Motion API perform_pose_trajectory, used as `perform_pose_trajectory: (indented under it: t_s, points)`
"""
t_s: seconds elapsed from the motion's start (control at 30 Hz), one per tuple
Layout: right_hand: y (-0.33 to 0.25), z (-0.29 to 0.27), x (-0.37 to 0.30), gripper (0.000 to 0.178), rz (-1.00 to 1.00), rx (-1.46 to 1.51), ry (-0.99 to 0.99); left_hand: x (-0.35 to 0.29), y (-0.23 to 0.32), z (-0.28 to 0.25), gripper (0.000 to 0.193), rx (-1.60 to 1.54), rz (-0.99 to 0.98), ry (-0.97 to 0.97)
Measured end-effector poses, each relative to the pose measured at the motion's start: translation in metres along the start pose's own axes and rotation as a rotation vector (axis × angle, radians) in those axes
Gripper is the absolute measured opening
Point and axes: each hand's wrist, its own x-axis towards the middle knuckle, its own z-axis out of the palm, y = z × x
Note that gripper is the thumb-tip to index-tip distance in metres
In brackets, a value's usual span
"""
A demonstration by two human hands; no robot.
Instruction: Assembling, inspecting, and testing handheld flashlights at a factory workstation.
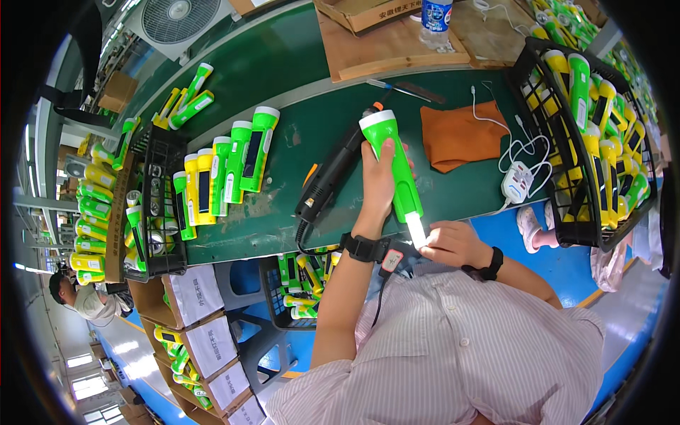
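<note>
The green torch (402, 177) is held over the near edge of the tabletop (297, 138), enclosed by the left grip (379, 173) below its head. The right grip (453, 242) is bent at the white tail (416, 229); whether anything is pinched cannot be told. If the left grip is loosened, the torch could be dropped. By a sideways swing, the black tool (331, 171) could be knocked. Tail detail is lost in glare; the torch's underside is hidden

Bright light, fisheye distortion, black corners.
</note>
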Motion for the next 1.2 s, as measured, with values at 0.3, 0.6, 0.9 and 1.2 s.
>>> perform_pose_trajectory:
  t_s: [0.3,0.6,0.9,1.2]
  points:
    - [0.044,-0.025,0.080,0.012,0.768,0.282,0.025,0.003,-0.014,-0.008,0.024,0.041,0.151,-0.015]
    - [0.182,-0.077,0.055,0.012,1.121,-0.614,-0.236,-0.004,0.001,0.005,0.025,0.010,0.012,-0.062]
    - [0.120,-0.089,0.097,0.011,0.844,0.267,0.173,-0.010,0.004,0.002,0.034,-0.146,-0.023,-0.094]
    - [0.074,-0.052,0.084,0.012,0.812,0.482,0.152,-0.012,0.010,0.012,0.081,0.106,0.029,-0.209]
